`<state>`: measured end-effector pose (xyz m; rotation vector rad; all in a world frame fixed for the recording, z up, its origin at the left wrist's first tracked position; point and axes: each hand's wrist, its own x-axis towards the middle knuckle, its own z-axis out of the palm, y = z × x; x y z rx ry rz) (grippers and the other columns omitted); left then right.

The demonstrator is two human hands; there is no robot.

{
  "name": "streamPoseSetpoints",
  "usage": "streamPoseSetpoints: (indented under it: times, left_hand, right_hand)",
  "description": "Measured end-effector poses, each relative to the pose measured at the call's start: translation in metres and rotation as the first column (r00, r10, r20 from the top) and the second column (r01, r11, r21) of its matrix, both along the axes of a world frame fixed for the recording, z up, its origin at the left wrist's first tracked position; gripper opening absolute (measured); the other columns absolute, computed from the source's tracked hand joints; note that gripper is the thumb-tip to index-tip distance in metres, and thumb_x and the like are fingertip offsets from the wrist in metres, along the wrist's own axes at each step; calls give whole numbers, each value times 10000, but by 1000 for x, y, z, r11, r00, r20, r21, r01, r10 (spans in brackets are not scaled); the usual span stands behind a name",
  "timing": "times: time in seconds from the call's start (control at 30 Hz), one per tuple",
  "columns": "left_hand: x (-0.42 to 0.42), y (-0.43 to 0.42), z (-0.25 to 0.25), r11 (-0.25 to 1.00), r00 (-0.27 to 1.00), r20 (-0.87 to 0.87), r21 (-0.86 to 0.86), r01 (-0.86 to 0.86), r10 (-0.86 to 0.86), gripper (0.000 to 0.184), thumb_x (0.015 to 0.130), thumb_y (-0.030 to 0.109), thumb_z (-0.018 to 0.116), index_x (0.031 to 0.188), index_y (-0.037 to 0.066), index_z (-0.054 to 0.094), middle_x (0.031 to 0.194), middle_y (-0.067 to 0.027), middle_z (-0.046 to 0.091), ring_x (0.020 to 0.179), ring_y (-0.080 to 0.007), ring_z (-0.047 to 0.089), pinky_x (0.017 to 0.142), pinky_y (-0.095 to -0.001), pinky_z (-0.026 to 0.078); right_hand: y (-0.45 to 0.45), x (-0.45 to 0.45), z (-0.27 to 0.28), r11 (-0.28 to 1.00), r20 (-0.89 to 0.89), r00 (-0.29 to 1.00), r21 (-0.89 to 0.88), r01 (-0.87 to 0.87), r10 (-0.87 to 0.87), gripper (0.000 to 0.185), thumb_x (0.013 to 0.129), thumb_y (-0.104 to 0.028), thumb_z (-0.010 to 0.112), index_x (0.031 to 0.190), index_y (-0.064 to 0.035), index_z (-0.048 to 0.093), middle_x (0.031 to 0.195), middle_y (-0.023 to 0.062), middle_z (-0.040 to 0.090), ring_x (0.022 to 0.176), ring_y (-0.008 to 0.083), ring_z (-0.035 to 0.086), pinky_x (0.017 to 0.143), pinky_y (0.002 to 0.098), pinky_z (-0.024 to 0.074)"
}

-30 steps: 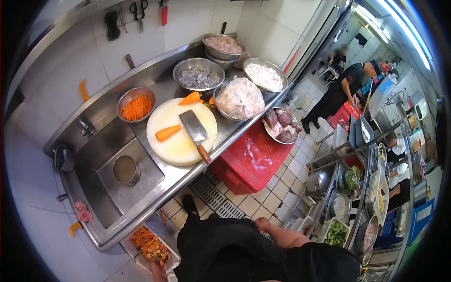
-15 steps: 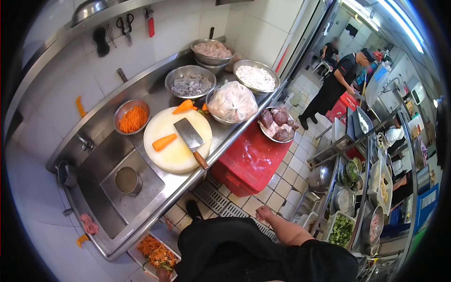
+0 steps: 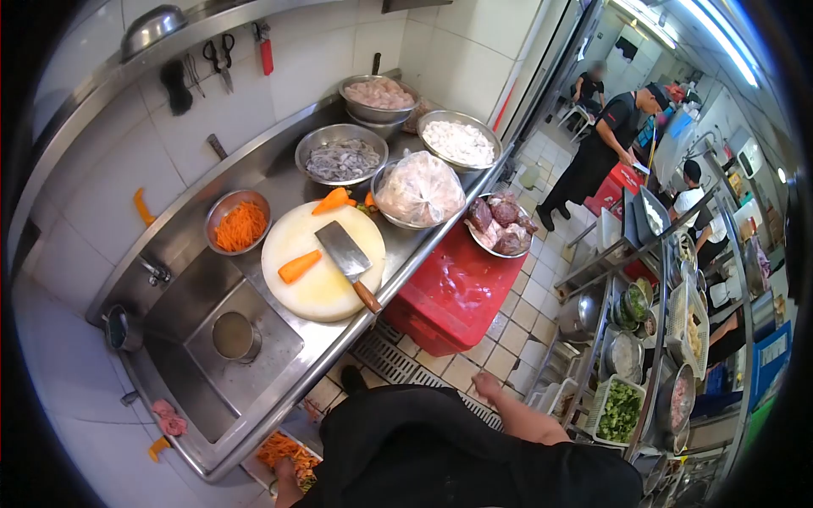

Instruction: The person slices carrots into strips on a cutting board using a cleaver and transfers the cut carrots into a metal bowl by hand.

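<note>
At the left, a metal pot (image 3: pixel 236 337) stands in the sink (image 3: pixel 161 315); behind it, shredded carrot (image 3: pixel 240 225) fills a steel bowl on the bench (image 3: pixel 284 191). Below the bench's front edge, a pale container (image 3: pixel 257 475) holds orange scraps (image 3: pixel 277 445), with the left hand (image 3: pixel 286 474) down at them; I cannot tell whether its fingers are apart or closed. Next, a round cutting board (image 3: pixel 292 235) carries a carrot (image 3: pixel 300 267) and, right of it, a cleaver (image 3: pixel 342 251), handle toward the front edge. The right hand (image 3: pixel 486 385) hangs over the floor near a red box (image 3: pixel 457 292), too blurred to tell its finger position.
</note>
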<state>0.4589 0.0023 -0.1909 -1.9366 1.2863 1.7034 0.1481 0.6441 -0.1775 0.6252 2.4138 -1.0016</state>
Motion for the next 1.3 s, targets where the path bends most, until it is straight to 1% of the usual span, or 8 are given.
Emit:
streamPoseSetpoints:
  times: [0.17,0.33,0.57,0.77,0.93,1.03,1.1,1.3]
  left_hand:
    - [-2,-10,-2,999,999,-25,25,36,-35,251,1068,218,510,1309,162,546,1074,-81,573,836,-266,589,672,-426,525]
    - [0,-18,-3,994,990,-93,36,105,-101,325,1082,232,507,1400,168,527,1172,-94,601,914,-290,634,735,-442,570]
    - [14,-11,-17,978,920,-337,-23,207,-202,432,1102,252,503,1527,176,501,1309,-112,639,1024,-324,698,823,-464,633]
    - [33,22,-8,968,922,310,-21,250,-232,440,1096,267,552,1511,120,536,1348,-151,652,1143,-300,701,888,-522,628]
    - [66,33,-36,982,981,118,135,136,-152,553,1115,326,522,1646,260,384,1573,-73,472,1335,-316,554,943,-522,606]
    - [75,20,-46,787,784,-136,41,616,-606,486,1096,300,565,1567,197,503,1438,-87,566,1250,-333,585,975,-545,580]
    - [71,26,-42,976,994,-13,189,105,-105,449,1087,275,568,1522,172,526,1395,-94,574,1198,-326,581,929,-537,564]
    - [55,10,-18,965,993,30,238,-114,110,360,1066,212,578,1412,111,582,1288,-112,594,1068,-307,573,814,-515,525]
  right_hand:
    - [-85,-129,211,812,-599,568,279,-513,565,567,1065,-337,642,1531,-37,524,1553,289,535,1432,453,529,1189,478,438]
    - [-206,-135,398,378,-442,92,621,-687,892,640,1047,-419,629,1598,-124,489,1684,243,380,1501,441,432,1234,609,329]
    - [-284,-108,316,101,-388,-170,586,-804,906,646,1081,-514,534,1642,-207,443,1725,218,322,1535,436,384,1244,676,270]
    - [-322,-88,292,11,-400,-220,502,-865,890,703,1050,-530,590,1660,-224,421,1716,215,347,1554,417,376,1236,680,272]
    - [-299,-82,299,2,-402,-239,515,-857,884,729,1052,-581,566,1662,-215,408,1741,208,302,1507,428,442,1230,661,306]
    - [-276,-83,314,40,-380,-171,487,-872,909,731,1063,-595,538,1668,-209,400,1732,217,308,1528,425,406,1240,647,300]
    - [-255,-86,304,62,-383,-164,513,-856,909,735,1065,-608,524,1668,-206,401,1730,219,303,1535,419,390,1249,638,287]
    - [-271,-87,267,57,-410,-148,448,-892,900,784,1052,-655,515,1649,-158,416,1727,228,296,1493,424,435,1219,636,324]
